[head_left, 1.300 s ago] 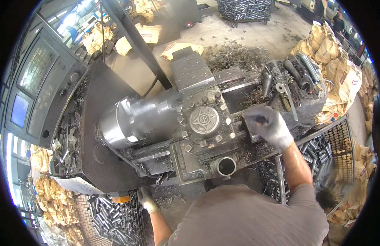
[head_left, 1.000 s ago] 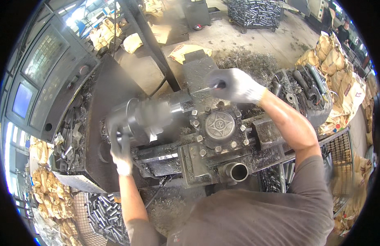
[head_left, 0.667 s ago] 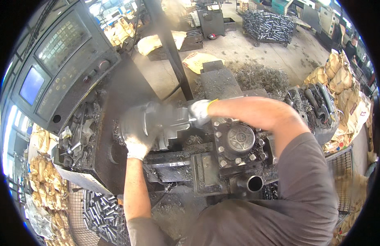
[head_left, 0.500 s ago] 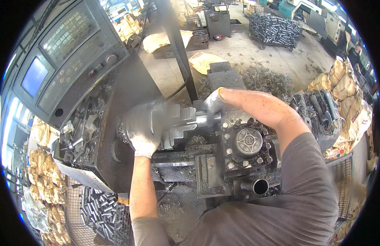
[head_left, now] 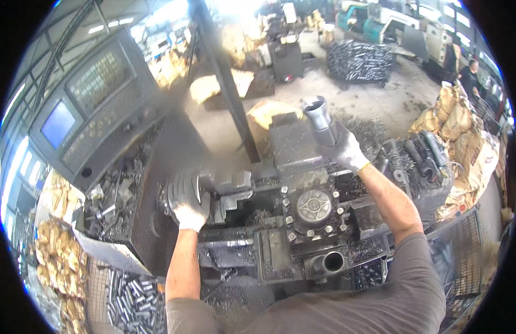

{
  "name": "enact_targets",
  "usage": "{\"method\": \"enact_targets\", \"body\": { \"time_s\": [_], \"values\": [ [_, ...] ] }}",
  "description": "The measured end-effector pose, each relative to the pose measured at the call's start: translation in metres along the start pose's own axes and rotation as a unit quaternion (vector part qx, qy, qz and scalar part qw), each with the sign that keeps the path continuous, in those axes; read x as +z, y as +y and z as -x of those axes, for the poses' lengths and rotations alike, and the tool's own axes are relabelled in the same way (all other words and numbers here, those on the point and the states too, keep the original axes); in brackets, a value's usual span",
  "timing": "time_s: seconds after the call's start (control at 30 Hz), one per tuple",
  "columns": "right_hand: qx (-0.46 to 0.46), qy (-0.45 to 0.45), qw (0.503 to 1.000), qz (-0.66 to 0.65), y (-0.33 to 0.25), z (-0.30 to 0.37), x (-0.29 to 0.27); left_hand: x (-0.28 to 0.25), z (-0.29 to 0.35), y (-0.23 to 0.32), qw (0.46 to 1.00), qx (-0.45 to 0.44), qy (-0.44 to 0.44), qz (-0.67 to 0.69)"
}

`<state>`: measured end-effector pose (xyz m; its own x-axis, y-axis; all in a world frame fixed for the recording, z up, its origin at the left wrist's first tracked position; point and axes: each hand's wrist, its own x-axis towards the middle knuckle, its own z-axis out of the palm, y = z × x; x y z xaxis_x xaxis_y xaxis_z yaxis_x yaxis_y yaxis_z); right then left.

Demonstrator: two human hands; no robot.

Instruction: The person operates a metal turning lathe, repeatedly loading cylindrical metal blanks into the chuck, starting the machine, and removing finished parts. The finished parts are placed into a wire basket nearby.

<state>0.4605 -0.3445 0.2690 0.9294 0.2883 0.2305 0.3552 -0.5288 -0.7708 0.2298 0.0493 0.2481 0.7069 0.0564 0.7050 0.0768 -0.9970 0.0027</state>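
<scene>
The right hand (head_left: 344, 149), fingers closed round the tube (head_left: 318, 115), has emptied the left clamp (head_left: 231, 200) (left hand (head_left: 188, 201) there, fingers loosely spread).

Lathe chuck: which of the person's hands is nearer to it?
Left. The left hand lies over the left side of the chuck, apparently touching it. The right hand is raised, well off to the right and clear of it, gripping a metal tube.

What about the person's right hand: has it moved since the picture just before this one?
Yes, rightward: the right hand, upper left of the round star-patterned cap before, is now at its upper right, holding a metal tube.
</scene>
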Motion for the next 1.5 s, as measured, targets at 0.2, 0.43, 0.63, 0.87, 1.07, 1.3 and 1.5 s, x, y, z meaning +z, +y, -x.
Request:
{"method": "enact_targets", "body": {
  "time_s": [0.2,0.43,0.63,0.87,1.07,1.3,1.5],
  "values": [
    [-0.323,0.174,0.930,0.000,-0.102,0.092,-0.017,-0.009,0.007,-0.003,0.995,0.016,-0.030,0.099],
    [-0.078,-0.146,0.985,-0.044,-0.142,0.274,0.094,-0.089,0.132,0.152,0.600,-0.289,-0.092,0.740],
    [0.148,-0.346,0.906,-0.192,-0.059,0.339,0.135,0.028,0.225,0.138,0.366,-0.531,-0.250,0.722],
    [0.184,-0.200,0.956,-0.109,-0.001,0.389,0.141,-0.010,0.222,0.155,0.254,-0.504,-0.251,0.786],
    [0.459,-0.152,0.875,-0.032,0.046,0.510,-0.067,0.057,0.290,0.106,0.546,-0.390,-0.253,0.697],
    [0.531,0.126,0.812,0.205,0.141,0.491,-0.103,0.022,0.262,0.119,0.480,-0.455,-0.263,0.702],
    [0.122,-0.007,0.992,0.000,0.008,0.343,0.052,-0.013,0.246,0.123,0.360,-0.493,-0.275,0.742]
  ]
}}
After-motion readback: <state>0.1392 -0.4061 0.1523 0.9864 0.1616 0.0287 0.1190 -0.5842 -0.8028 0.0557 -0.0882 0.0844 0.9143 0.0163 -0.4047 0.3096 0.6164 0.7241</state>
